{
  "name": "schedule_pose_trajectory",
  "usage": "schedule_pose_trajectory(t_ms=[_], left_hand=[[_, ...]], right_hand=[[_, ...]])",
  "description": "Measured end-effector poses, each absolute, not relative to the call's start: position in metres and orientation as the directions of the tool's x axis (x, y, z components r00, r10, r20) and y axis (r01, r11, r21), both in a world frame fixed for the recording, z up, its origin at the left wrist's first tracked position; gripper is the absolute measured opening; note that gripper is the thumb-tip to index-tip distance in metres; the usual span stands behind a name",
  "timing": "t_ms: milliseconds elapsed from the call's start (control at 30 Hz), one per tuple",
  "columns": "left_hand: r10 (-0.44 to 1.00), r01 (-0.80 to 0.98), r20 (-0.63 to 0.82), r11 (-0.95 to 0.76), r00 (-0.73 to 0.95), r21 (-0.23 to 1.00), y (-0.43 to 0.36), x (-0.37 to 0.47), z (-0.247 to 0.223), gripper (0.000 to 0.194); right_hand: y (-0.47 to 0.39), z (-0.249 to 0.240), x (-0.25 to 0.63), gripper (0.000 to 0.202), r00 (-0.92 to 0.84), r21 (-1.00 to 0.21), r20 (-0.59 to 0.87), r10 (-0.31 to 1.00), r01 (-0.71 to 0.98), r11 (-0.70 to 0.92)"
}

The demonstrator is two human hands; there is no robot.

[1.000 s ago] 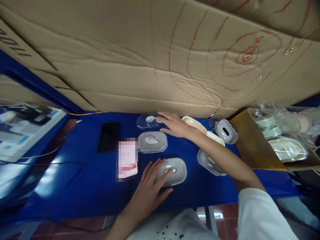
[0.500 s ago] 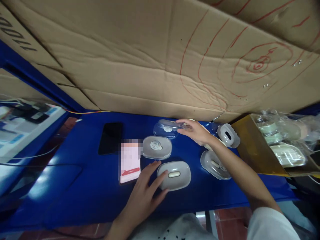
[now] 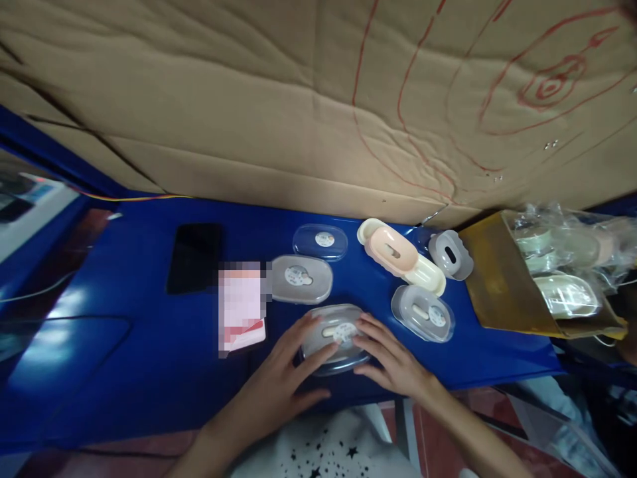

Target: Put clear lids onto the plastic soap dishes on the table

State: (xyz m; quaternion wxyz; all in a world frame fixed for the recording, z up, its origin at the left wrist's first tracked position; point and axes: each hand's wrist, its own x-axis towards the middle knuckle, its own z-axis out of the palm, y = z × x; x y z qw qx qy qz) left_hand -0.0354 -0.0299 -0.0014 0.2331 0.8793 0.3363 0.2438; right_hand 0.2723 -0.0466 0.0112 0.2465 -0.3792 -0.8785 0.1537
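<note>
A grey oval dish with a clear lid [image 3: 331,345] over it sits near the front edge of the blue table. My left hand [image 3: 293,362] rests at its left side, fingers spread over the rim. At its right side is my right hand [image 3: 391,355], its fingertips on the lid and its thumb at the near edge. The lid bears a round white sticker. Behind lie a grey lidded dish [image 3: 301,279] and a loose clear lid [image 3: 320,242]. Another grey dish with a lid [image 3: 423,313] stands to the right.
A pink dish [image 3: 391,249] lies across a cream one [image 3: 430,275], beside a grey slotted piece [image 3: 450,255]. An open carton [image 3: 512,292] of wrapped dishes stands right. Left are a dark phone [image 3: 194,257] and a lit phone [image 3: 242,305]. Cardboard [image 3: 223,99] walls the back.
My right hand has come back toward me with a clear lid, which now lies over the front grey dish. My left hand stays beside the dish. The view has shifted slightly.
</note>
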Motion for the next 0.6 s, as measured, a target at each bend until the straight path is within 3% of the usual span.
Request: schedule_pose_trajectory(t_ms=[200, 400, 600], left_hand=[[0.752, 0.539, 0.278, -0.633, 0.597, 0.556, -0.027, -0.03, -0.006, 0.053], [0.753, 0.532, 0.289, -0.634, 0.592, 0.562, -0.014, -0.029, -0.004, 0.045], [0.758, 0.519, 0.194, -0.586, 0.622, 0.622, -0.008, -0.036, -0.001, 0.047]], right_hand=[[-0.032, 0.006, 0.28, 0.039, -0.618, -0.377, 0.299, 0.727, 0.624, 0.685], [-0.018, -0.005, 0.283, 0.04, -0.594, -0.499, 0.326, 0.735, 0.552, 0.668], [-0.019, -0.013, 0.284, 0.053, -0.591, -0.508, 0.329, 0.737, 0.547, 0.665]])
